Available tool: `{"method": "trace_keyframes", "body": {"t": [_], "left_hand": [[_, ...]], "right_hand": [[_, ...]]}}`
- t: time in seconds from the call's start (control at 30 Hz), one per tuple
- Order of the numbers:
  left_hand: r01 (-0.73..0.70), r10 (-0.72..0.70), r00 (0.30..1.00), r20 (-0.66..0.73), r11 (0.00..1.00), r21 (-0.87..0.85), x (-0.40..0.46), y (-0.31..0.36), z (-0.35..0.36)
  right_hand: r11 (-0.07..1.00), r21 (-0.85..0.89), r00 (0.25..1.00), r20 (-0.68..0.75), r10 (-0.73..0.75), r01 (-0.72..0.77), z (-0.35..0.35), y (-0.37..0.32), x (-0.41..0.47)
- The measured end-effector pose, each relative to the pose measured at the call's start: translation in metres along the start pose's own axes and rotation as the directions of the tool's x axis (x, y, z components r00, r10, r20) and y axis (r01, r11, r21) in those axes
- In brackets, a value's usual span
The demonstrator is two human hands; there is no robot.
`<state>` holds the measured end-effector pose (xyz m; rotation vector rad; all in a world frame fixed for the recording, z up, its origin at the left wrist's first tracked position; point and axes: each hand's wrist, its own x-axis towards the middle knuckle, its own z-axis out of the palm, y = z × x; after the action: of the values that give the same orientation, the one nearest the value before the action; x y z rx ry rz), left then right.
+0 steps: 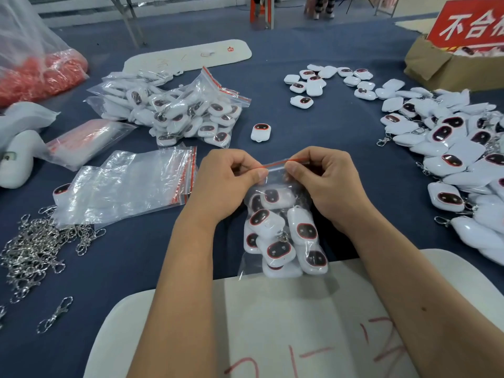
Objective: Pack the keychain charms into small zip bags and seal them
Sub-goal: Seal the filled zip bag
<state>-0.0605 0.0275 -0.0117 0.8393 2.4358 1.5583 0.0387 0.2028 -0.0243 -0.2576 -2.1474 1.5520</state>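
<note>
left hand [226, 181]: pinching red zip strip of bag [283, 230] at its left end, thumb and fingers curled on it
right hand [324, 178]: pinching same strip just right of centre, fingers curled on it
bag: clear, held upright between both hands, lower end resting on white board [272, 323] at near edge of tabletop [136, 255]
charms [281, 236]: white with dark red-rimmed faces, stacked inside bag
loose charms [458, 159]: big pile right, smaller scatter [327, 80] far centre, single one [261, 131] just beyond hands
filled bags [174, 110]: heap far left
empty bags [128, 184]: flat stack left of hands
clasps [35, 246]: metal pile, near left
box [436, 64]: cardboard, far right, red sign [469, 25] in it
</note>
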Motion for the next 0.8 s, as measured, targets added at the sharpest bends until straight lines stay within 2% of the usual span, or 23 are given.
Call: {"method": "trace_keyframes", "body": {"t": [0.2,0.4,0.53,0.7,0.8], "left_hand": [[0.090,-0.094,0.995,-0.043,0.993,-0.078,-0.002,-0.004,-0.006],[0.079,-0.086,0.993,-0.080,0.993,-0.083,-0.002,-0.002,-0.005],[0.160,-0.174,0.983,-0.058,0.968,-0.195,-0.003,-0.007,-0.012],[0.181,-0.197,0.977,-0.086,0.969,-0.166,-0.001,-0.007,-0.009],[0.192,-0.212,0.976,-0.047,0.942,-0.277,-0.004,-0.006,-0.012]], "right_hand": [[0.999,0.006,0.999,-0.024,0.038,-0.038,-0.001,-0.002,0.001],[0.998,0.018,0.998,-0.030,0.055,-0.054,-0.001,-0.003,0.000],[0.997,0.043,0.996,-0.063,0.067,-0.065,-0.002,-0.003,0.001],[0.997,0.038,0.995,-0.072,0.068,-0.066,0.000,-0.002,0.000],[0.995,0.073,0.993,-0.094,0.077,-0.071,-0.001,0.000,0.001]]}}
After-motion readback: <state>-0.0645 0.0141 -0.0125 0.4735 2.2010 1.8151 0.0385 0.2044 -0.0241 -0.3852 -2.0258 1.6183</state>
